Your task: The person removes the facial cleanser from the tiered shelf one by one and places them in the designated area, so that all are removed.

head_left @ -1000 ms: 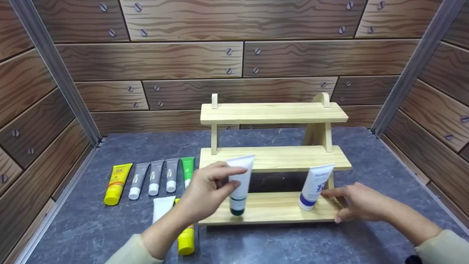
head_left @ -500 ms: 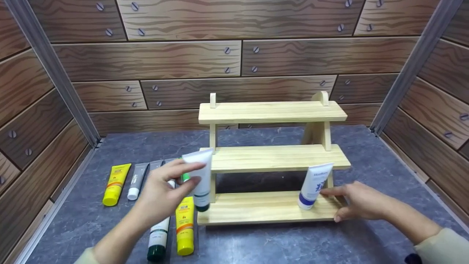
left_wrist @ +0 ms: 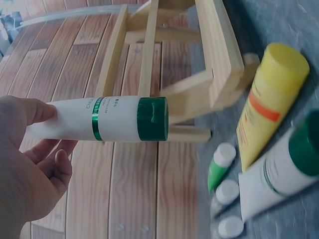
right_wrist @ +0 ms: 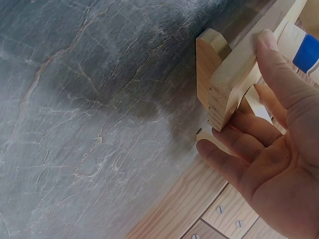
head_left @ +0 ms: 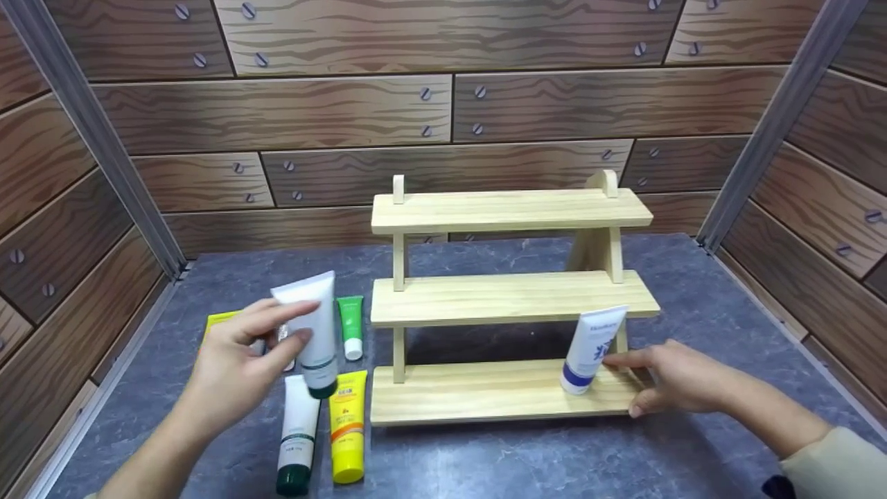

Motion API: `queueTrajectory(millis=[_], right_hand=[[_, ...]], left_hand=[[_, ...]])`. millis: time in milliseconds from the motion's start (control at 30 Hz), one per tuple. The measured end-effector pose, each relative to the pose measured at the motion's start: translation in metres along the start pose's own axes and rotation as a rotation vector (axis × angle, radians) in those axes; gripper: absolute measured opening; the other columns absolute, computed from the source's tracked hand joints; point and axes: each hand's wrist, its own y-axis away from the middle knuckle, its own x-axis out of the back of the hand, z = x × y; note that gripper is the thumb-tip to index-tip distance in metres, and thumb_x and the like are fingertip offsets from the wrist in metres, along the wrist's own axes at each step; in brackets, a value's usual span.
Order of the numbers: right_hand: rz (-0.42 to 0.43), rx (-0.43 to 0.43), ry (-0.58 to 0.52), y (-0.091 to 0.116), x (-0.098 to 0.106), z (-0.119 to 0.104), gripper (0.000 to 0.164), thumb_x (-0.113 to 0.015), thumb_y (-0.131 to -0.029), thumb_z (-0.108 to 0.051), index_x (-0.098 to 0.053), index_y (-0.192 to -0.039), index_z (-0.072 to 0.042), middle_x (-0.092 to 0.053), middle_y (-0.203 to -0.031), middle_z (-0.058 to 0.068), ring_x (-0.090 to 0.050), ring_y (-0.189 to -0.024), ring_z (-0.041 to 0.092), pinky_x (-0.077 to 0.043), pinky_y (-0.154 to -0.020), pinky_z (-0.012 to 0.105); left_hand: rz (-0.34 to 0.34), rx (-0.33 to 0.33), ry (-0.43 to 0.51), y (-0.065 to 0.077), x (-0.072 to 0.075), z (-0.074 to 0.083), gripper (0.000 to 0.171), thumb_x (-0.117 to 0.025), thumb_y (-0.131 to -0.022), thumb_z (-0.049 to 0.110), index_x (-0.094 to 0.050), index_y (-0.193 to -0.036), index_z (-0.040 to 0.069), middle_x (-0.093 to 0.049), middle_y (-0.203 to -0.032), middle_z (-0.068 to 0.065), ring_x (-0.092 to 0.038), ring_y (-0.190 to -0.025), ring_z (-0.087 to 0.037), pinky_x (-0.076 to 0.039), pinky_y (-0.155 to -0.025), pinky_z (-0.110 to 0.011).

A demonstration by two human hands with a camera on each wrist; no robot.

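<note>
My left hand (head_left: pixel 239 353) pinches a white squeeze tube with a green cap (head_left: pixel 317 339) between thumb and fingers. The tube hangs cap down, left of the three-tier wooden stand (head_left: pixel 478 395); in the left wrist view its green band and cap (left_wrist: pixel 153 118) show plainly. My right hand (head_left: pixel 682 378) grips the right end of the bottom shelf, thumb on its front edge and fingers round the end (right_wrist: pixel 239 82). Beside those fingers, a white tube with a blue band (head_left: pixel 589 353) stands on that shelf.
Below the held tube lie another white tube with a green cap (head_left: pixel 298 423) and a yellow tube (head_left: pixel 348 423). A small green tube (head_left: pixel 351 322) lies behind them. My left hand mostly hides a second yellow tube (head_left: pixel 220 319) and the grey tubes. Wood-patterned walls (head_left: pixel 346 111) surround the table.
My left hand has carried the white tube leftward, from over the bottom shelf to above the tubes on the table. My right hand has stayed at the shelf end.
</note>
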Motion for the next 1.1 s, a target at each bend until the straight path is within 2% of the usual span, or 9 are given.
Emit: queueTrajectory(millis=[100, 200, 400, 533, 667, 900, 1000, 1100], right_hand=[[0.000, 0.002, -0.006, 0.000, 0.000, 0.000, 0.079, -0.095, -0.071, -0.042, -0.071, -0.139, -0.012, -0.063, -0.090, -0.007, -0.051, -0.080, 0.015, -0.048, -0.074, 0.044], [-0.001, -0.003, -0.011, 0.000, -0.001, 0.000, 0.079, -0.095, -0.071, -0.042, -0.071, -0.140, -0.012, -0.057, -0.084, -0.009, -0.049, -0.077, 0.014, -0.045, -0.070, 0.039], [-0.002, -0.005, 0.000, 0.000, 0.000, -0.001, 0.078, -0.095, -0.071, -0.042, -0.071, -0.140, -0.013, -0.060, -0.088, -0.010, -0.052, -0.080, 0.014, -0.049, -0.078, 0.049], [-0.007, -0.011, -0.006, -0.001, 0.000, -0.002, 0.079, -0.095, -0.071, -0.042, -0.071, -0.140, -0.013, -0.059, -0.087, -0.011, -0.052, -0.080, 0.014, -0.050, -0.078, 0.047], [-0.017, -0.022, -0.026, -0.002, 0.000, -0.002, 0.079, -0.096, -0.071, -0.040, -0.071, -0.140, -0.013, -0.058, -0.086, -0.009, -0.051, -0.078, 0.014, -0.049, -0.075, 0.044], [-0.027, -0.010, -0.055, -0.001, 0.000, -0.001, 0.079, -0.095, -0.073, -0.041, -0.069, -0.142, -0.011, -0.053, -0.085, -0.007, -0.049, -0.078, 0.013, -0.045, -0.070, 0.035], [-0.028, -0.003, -0.053, -0.001, 0.000, -0.001, 0.079, -0.094, -0.074, -0.042, -0.069, -0.142, -0.010, -0.055, -0.088, -0.007, -0.051, -0.080, 0.014, -0.045, -0.069, 0.034], [-0.024, 0.000, -0.042, -0.001, 0.000, -0.001, 0.080, -0.094, -0.073, -0.043, -0.069, -0.142, -0.010, -0.059, -0.091, -0.008, -0.052, -0.082, 0.014, -0.048, -0.071, 0.035]], left_hand=[[0.022, 0.005, -0.017, 0.001, 0.008, -0.007, 0.041, -0.079, -0.089, -0.010, -0.082, -0.121, 0.015, -0.069, -0.098, 0.002, -0.052, -0.067, -0.017, -0.039, -0.050, -0.023], [0.042, 0.023, -0.035, 0.003, 0.016, -0.015, 0.040, -0.078, -0.089, -0.010, -0.082, -0.121, 0.013, -0.070, -0.102, 0.001, -0.049, -0.062, -0.016, -0.038, -0.047, -0.023], [0.072, 0.046, -0.064, 0.005, 0.029, -0.027, 0.038, -0.077, -0.089, -0.011, -0.082, -0.120, 0.009, -0.068, -0.099, -0.001, -0.046, -0.057, -0.014, -0.036, -0.044, -0.022], [0.067, 0.057, -0.087, 0.007, 0.038, -0.034, 0.037, -0.077, -0.090, -0.009, -0.081, -0.121, 0.010, -0.069, -0.101, -0.001, -0.048, -0.056, -0.014, -0.038, -0.044, -0.022], [0.050, 0.115, -0.095, 0.009, 0.046, -0.041, 0.035, -0.076, -0.093, -0.005, -0.080, -0.124, 0.010, -0.071, -0.102, -0.001, -0.050, -0.055, -0.014, -0.041, -0.043, -0.024], [-0.001, 0.220, -0.075, 0.012, 0.054, -0.056, 0.035, -0.075, -0.095, -0.003, -0.077, -0.129, 0.005, -0.061, -0.080, -0.008, -0.052, -0.059, -0.014, -0.046, -0.047, -0.026], [-0.022, 0.265, -0.058, 0.013, 0.056, -0.064, 0.036, -0.075, -0.095, -0.002, -0.075, -0.131, 0.004, -0.062, -0.081, -0.008, -0.053, -0.062, -0.013, -0.047, -0.051, -0.026], [-0.050, 0.321, -0.037, 0.015, 0.058, -0.072, 0.037, -0.074, -0.097, -0.001, -0.073, -0.134, 0.002, -0.069, -0.093, -0.010, -0.059, -0.072, -0.013, -0.052, -0.057, -0.026]])
